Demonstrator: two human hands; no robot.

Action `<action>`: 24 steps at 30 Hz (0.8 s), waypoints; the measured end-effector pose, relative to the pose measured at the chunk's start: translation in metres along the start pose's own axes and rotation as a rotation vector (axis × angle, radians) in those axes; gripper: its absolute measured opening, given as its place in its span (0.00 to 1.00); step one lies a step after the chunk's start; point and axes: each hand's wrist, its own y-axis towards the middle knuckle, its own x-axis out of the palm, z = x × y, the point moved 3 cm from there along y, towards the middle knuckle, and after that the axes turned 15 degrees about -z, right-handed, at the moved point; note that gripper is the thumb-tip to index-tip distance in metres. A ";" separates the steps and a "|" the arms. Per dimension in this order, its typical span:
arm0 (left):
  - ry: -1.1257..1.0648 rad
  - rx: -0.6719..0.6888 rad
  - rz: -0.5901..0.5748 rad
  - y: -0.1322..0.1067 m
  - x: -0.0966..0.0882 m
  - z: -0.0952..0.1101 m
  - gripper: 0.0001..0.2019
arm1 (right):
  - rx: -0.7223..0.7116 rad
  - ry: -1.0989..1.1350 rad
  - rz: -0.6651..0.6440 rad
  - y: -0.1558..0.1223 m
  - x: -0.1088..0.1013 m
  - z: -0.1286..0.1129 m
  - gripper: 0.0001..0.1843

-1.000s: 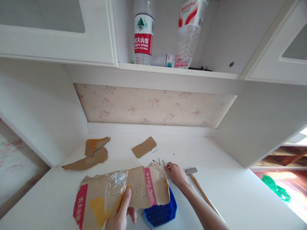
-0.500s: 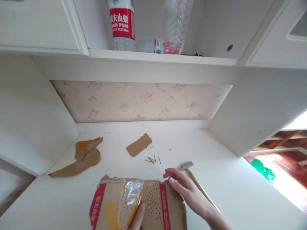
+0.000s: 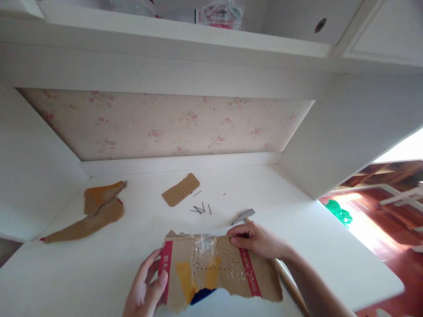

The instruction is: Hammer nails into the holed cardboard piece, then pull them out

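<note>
Cardboard sheet (image 3: 228, 277), perforated, red-banded, torn-edged: held up over the front part of the worktop (image 3: 145, 207); its left end is gripped by the left hand (image 3: 147, 286), its top edge pinched right of centre by the right hand (image 3: 259, 242). Blue item (image 3: 202, 295): mostly hidden by the sheet. Hammer (image 3: 244, 215): handle partly covered by the right hand. Nails (image 3: 199, 208): scattered toward the back edge. Small perforated card (image 3: 181, 190): laid nearer that edge. Torn scraps (image 3: 92, 223): laid near the back left corner.
</note>
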 end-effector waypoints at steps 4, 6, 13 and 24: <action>0.052 0.017 -0.031 -0.005 -0.004 0.001 0.41 | -0.004 -0.110 -0.041 0.012 -0.009 0.001 0.15; 0.116 0.033 -0.050 -0.008 -0.003 -0.004 0.39 | -0.003 -0.171 -0.044 0.020 -0.010 0.002 0.15; 0.523 0.112 -0.093 -0.008 -0.017 -0.026 0.29 | -0.005 -0.286 -0.026 0.029 -0.001 0.004 0.15; 1.401 1.140 -0.238 -0.020 0.039 -0.006 0.12 | -0.030 -0.357 -0.024 0.026 0.005 0.002 0.14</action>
